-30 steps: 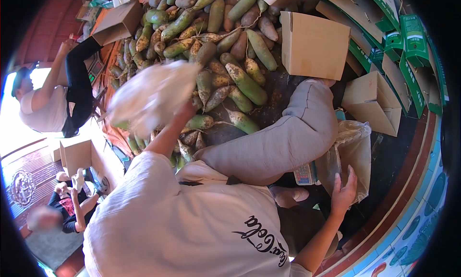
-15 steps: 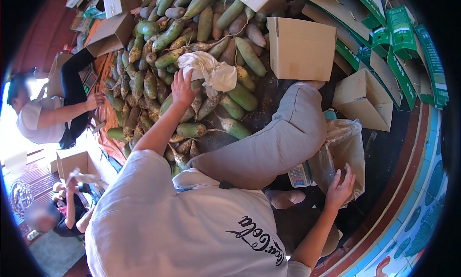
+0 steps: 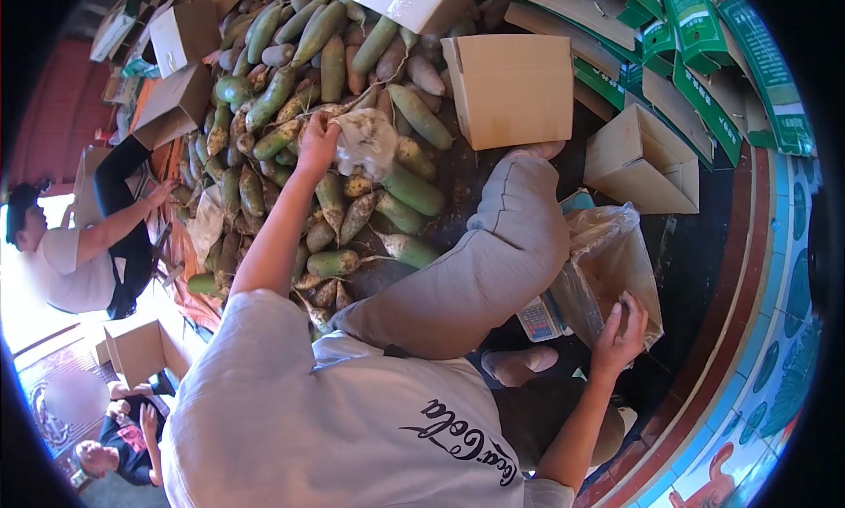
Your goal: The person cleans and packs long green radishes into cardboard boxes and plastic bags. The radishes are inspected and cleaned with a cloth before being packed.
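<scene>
My left hand [image 3: 319,145] is closed, its fingertips pinching the edge of a stained whitish cloth [image 3: 366,143]. The cloth hangs to the right of the hand over a heap of long green radishes [image 3: 273,99], many of them smeared with soil. My right hand [image 3: 619,336] has its fingers loosely bent and apart, with nothing in them. It is right at the near rim of a cardboard box lined with clear plastic [image 3: 607,261]. Beside that box, partly hidden by my leg, is a scale with a keypad [image 3: 539,320].
An upright carton [image 3: 510,90] stands beyond my knee, and an open carton [image 3: 647,160] is to its right. Flattened green boxes [image 3: 695,33] lean at the upper right. A co-worker [image 3: 75,253] sits at the left, reaching to the heap; another person [image 3: 123,446] is lower left.
My left hand has closed on the cloth, whose stained side now shows. My right hand's fingers have bent more. A pale cloth now lies on the radishes at the left.
</scene>
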`<state>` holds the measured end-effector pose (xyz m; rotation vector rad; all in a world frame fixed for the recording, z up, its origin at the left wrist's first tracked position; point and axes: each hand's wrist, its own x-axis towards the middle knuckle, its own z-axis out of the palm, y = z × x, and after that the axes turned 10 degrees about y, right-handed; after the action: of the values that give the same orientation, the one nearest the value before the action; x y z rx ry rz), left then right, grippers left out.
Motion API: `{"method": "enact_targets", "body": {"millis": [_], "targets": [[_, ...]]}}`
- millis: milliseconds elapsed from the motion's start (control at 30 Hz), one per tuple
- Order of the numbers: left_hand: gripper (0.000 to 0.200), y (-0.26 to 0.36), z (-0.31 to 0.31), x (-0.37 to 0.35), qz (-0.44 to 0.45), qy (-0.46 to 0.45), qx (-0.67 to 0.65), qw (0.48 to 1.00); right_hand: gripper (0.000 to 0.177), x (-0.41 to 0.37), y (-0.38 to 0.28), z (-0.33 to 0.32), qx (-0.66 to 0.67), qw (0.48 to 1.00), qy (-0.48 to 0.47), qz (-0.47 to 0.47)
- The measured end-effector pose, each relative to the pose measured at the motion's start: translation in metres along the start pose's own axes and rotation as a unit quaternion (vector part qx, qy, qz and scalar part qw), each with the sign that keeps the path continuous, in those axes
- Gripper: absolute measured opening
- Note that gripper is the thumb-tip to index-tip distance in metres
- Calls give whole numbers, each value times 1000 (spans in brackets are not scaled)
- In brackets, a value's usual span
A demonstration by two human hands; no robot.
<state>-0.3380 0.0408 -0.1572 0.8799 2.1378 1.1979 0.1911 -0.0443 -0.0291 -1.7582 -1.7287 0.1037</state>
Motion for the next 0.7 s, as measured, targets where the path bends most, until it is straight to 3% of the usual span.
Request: {"method": "enact_targets", "body": {"millis": [67, 133, 200, 300, 333, 367, 433, 500, 567, 633, 700], "targets": [[19, 45, 5, -26, -22, -79, -210, 974, 21, 10, -15, -1, 55, 998, 4, 23], [20, 88, 15, -48, -43, -182, -389, 902, 23, 24, -32, 2, 137, 990, 5, 42], [21, 133, 26, -73, -61, -249, -439, 861, 27, 43, -63, 3, 218, 975, -8, 38], [24, 188, 45, -109, -74, -395, -526, 749, 66, 69, -104, 16, 290, 955, -56, -23], [24, 199, 53, -121, -81, -432, -548, 712, 76, 75, -118, 25, 365, 928, -66, -20], [28, 214, 59, -138, -83, -452, -557, 692, 73, 77, -132, 32, 440, 896, -63, -10], [39, 244, 62, -162, -3, -508, -463, 726, 58, 80, -126, 42, 528, 845, -67, 49], [36, 251, 63, -163, 133, -514, -431, 729, 46, 81, -100, 20, 443, 892, 20, 91], [38, 250, 55, -152, 161, -425, -362, 814, 38, 85, -70, -30, 412, 878, 130, 204], [33, 216, 53, -130, 117, -301, -279, 904, 34, 78, -18, -83, 275, 895, 240, 256], [26, 150, 48, -91, 107, -223, -106, 963, 32, 54, 33, -127, 85, 936, 288, 184]]}}
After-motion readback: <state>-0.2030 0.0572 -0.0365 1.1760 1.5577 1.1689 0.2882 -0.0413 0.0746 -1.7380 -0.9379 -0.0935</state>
